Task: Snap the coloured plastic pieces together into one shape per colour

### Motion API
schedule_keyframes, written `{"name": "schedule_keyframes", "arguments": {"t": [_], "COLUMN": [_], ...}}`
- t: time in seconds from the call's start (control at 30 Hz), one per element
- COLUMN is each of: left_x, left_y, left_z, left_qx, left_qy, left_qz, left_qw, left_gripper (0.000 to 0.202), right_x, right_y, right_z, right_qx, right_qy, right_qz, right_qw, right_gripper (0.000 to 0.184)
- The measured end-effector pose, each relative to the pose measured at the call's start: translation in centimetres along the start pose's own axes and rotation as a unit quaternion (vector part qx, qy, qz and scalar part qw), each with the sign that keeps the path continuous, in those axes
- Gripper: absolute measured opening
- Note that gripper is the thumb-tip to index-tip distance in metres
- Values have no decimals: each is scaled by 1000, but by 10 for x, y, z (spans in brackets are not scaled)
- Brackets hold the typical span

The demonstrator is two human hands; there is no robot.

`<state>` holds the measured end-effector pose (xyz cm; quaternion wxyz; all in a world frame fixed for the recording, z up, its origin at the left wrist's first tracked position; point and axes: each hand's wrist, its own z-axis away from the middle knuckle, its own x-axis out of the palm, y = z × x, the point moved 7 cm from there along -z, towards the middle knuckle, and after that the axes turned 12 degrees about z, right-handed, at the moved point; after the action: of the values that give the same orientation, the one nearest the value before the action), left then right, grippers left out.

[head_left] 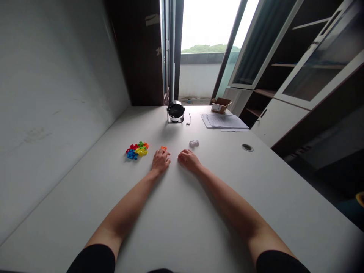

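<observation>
My left hand (161, 160) rests on the white table (170, 220) with its fingers bent and somewhat apart. Just beyond its fingertips lies a small orange piece (163, 148), partly hidden by the fingers; whether they touch it I cannot tell. A short gap to the right, my right hand (189, 160) lies on its side, fingers curled together, and what may be inside them is hidden. Past that hand sits a small clump of white pieces (194, 143). To the left of my left hand is a pile of small pieces (137, 150) in red, blue, yellow, green and orange, too small to name.
At the far side stands a round black device on a stand (175, 111), beside a thin dark cord loop (189, 120). Papers (224, 121) and an open cardboard box (221, 105) lie back right. A round cable hole (247, 147) is on the right; a wall (57, 113) borders the left.
</observation>
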<state>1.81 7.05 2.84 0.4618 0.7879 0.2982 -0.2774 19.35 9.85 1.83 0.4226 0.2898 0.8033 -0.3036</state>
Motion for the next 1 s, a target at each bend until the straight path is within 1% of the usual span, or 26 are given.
{"name": "schedule_keyframes", "arguments": {"t": [0.07, 0.23, 0.3, 0.47, 0.53, 0.63, 0.7, 0.83, 1.0], "left_x": [0, 3, 3, -3, -3, 1, 2, 2, 1], "left_y": [-1, 6, 7, 1, 1, 4, 7, 9, 8], "left_z": [0, 1, 1, 0, -1, -1, -1, -2, 0], "left_qx": [-3, 47, 56, 16, 8, 17, 24, 20, 10], "left_qy": [-2, -26, -27, 1, -9, -36, -46, -45, -48], "left_qz": [7, 51, 66, 53, 54, 68, 77, 88, 107], "left_qw": [1000, 997, 996, 998, 998, 997, 996, 995, 993], "left_gripper": [22, 25, 26, 20, 14, 9, 9, 18, 17], "right_x": [0, -1, -1, -1, 0, 0, 0, -2, -6], "right_y": [0, -1, -1, 0, 0, 0, 0, -2, -11], "right_z": [0, 1, 1, 1, 1, 1, 1, 2, 3], "right_qx": [-1, -3, -2, 3, 5, 5, 8, 6, -16], "right_qy": [1, 0, -1, -5, -7, -12, -13, -20, -34], "right_qz": [2, -1, -1, 4, 6, 11, 15, 23, 26], "right_qw": [1000, 1000, 1000, 1000, 1000, 1000, 1000, 1000, 999], "right_gripper": [13, 13, 14, 14, 14, 14, 14, 20, 26]}}
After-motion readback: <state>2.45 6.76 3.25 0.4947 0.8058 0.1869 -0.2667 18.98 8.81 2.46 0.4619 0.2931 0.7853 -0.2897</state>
